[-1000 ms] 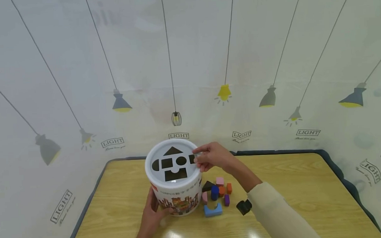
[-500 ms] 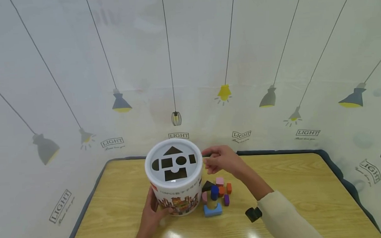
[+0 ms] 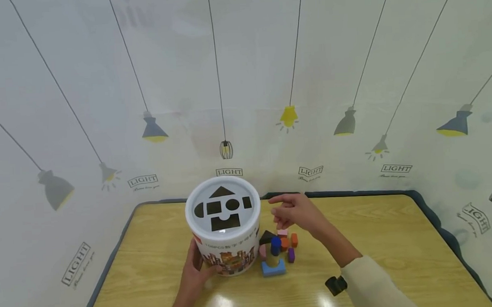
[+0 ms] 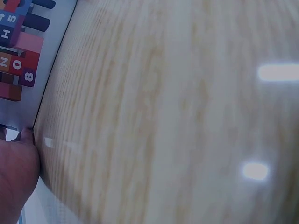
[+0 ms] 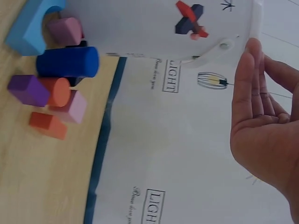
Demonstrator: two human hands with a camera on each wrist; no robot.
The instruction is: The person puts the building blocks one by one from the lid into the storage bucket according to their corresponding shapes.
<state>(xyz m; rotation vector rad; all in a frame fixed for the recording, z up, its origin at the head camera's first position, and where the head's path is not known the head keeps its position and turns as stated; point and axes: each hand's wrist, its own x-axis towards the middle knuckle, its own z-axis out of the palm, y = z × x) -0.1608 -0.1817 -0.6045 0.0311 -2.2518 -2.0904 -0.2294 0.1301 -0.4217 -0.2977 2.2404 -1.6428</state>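
A white toy-block bucket stands on the table, its white lid cut with a triangle, a half circle, a square, a circle, a rectangle and a notched shape. My left hand holds the bucket low on its left side, thumb across the printed front; its fingers behind are hidden. To the right of the lid, my right hand hovers with the index finger stretched toward the rim and nothing in its grasp. Below it lie a blue cylinder, a purple block and a light blue arch.
Around the cylinder lie an orange cylinder, an orange block, pink pieces and a black triangle. Behind the wooden table rises a lamp-printed curtain. A black wrist device sits by my right sleeve.
My right hand has left the lid's right edge and moved right, uncovering the rectangular hole. The left hand keeps its hold on the bucket. The blocks lie as before.
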